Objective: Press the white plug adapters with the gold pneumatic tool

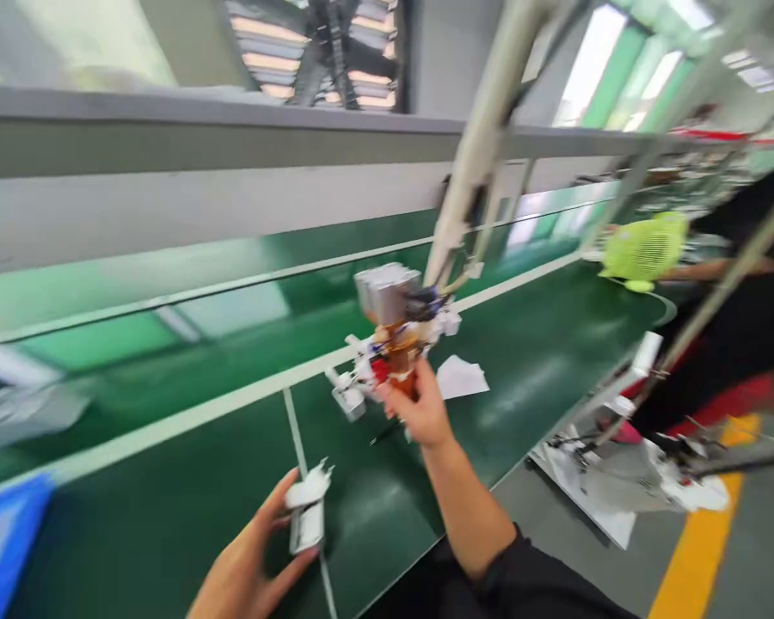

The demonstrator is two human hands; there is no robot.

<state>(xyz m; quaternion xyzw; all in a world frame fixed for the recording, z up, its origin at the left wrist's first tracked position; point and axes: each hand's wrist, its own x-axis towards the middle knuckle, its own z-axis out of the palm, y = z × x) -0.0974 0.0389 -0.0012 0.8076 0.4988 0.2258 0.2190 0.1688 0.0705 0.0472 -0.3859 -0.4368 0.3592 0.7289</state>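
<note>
Low in the view, my left hand (pixel 251 550) grips a small white plastic part (pixel 308 520) between thumb and fingers, above the dark green work surface (pixel 367 533). Thin prongs stick out from the top of that part. My right hand (pixel 422 408) reaches forward, with thumb and fingers closed at an orange-brown piece (pixel 400 348) in a cluster of small parts. What the fingertips hold is blurred and partly hidden. White plastic pieces (pixel 348 395) lie left of the right hand, and a pale grey block (pixel 387 292) is just behind the cluster.
A white paper-like scrap (pixel 463 378) lies right of my right hand. A slanted pale post (pixel 474 146) rises behind the cluster. Blue tray edge (pixel 13 516) shows at lower left. On the right, a co-worker's arm reaches a yellow-green fan grille (pixel 645 249).
</note>
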